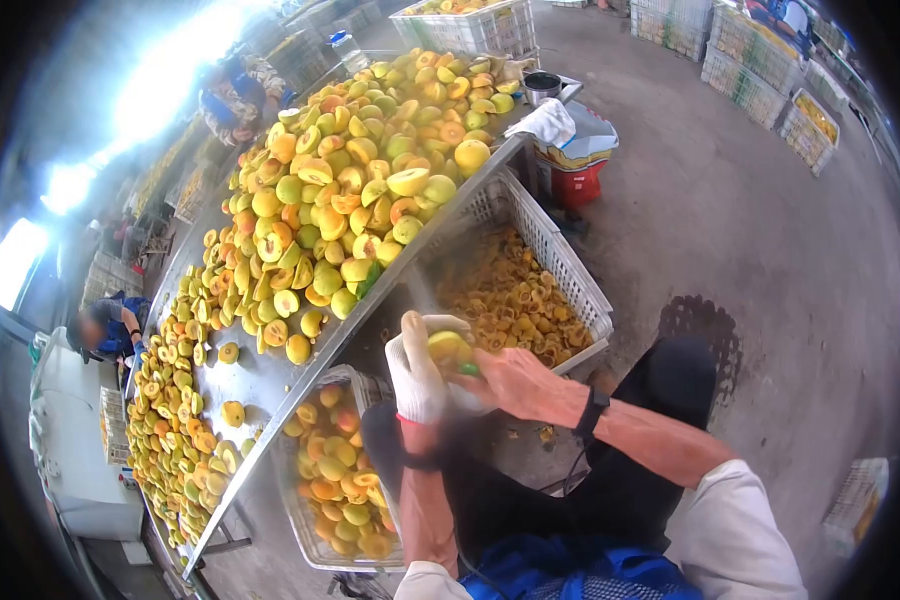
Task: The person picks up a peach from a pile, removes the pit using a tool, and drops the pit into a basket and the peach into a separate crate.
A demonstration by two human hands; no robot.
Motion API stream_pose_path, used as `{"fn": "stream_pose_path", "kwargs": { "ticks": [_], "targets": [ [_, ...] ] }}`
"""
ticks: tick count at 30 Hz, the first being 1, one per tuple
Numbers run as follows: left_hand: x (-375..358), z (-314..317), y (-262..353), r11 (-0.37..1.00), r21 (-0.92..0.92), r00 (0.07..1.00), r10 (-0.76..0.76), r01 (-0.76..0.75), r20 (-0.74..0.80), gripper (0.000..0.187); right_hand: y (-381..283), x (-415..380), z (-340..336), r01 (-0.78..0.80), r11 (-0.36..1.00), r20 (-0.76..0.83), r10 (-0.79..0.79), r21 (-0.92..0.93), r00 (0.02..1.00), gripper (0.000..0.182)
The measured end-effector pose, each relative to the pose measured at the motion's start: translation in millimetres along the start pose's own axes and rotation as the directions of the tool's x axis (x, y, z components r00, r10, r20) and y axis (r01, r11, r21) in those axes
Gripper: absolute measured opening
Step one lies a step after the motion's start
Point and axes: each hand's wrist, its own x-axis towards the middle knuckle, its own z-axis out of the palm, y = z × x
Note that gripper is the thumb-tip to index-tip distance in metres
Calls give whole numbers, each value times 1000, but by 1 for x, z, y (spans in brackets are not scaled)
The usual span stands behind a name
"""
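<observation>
My left hand [417, 376], in a white glove, is wrapped round a yellow peach half [448, 348] above my lap. Bare and with a black band at the wrist, my right hand [523, 384] is closed against the right side of the fruit. A small green thing [468, 369] shows at its fingertips; most of it is hidden. Beyond my hands, a crate [570, 285] holds orange-brown fruit scraps. Below and left of my left hand stands a crate [292, 490] of yellow and orange peach halves.
A metal table [260, 385] heaped with peach halves [320, 180] slants across the left. One person [240, 95] is behind it, another person [110, 325] at far left. A red bucket [576, 185] and metal cup [542, 86] are by the table's right corner. Crates [755, 60] stand farther back.
</observation>
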Motion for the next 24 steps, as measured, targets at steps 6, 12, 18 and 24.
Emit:
{"fn": "stream_pose_path", "kwargs": {
  "ticks": [6,12,18,24],
  "targets": [
    [2,0,-11,998,-21,998,-67,67,15,68,16,-1,16,-8,992,10,6,126,1000,33],
    [5,0,-4,999,-29,997,27,-25,69,72,10,-3,10,-135,902,125,91,410,988,36],
    [9,7,-20,975,-213,993,-29,54,116,75,-20,-12,-25,-480,472,478,134,740,868,60],
    [28,26,-46,829,-544,967,-227,130,-114,75,-8,-2,-3,-459,449,362,288,766,886,60]
  ]
}}
